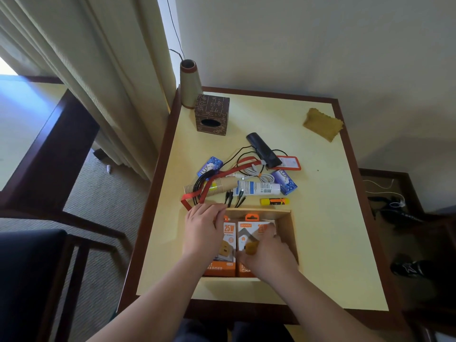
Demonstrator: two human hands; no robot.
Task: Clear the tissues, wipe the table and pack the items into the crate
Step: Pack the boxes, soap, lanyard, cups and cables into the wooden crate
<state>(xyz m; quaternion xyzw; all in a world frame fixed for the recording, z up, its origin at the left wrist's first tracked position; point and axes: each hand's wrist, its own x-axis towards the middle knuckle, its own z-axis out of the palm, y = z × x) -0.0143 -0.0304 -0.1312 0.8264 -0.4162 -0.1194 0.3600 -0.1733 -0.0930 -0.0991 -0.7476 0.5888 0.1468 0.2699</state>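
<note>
1. Packing was the step in hand; the wooden crate (286, 225) sat by the near edge of the worktop (333, 243), two charger boxes (230, 245) already side by side inside it.
2. The left hand (201, 230) curled its grip over the crate's far-left corner; the right hand (267, 250) pressed bent fingers on the right box, though I could not tell whether they gripped it.
3. Beyond the crate lay the cables (237, 197), soaps, tube and glue stick (274, 201); those, I judged, wanted lifting in next.
</note>
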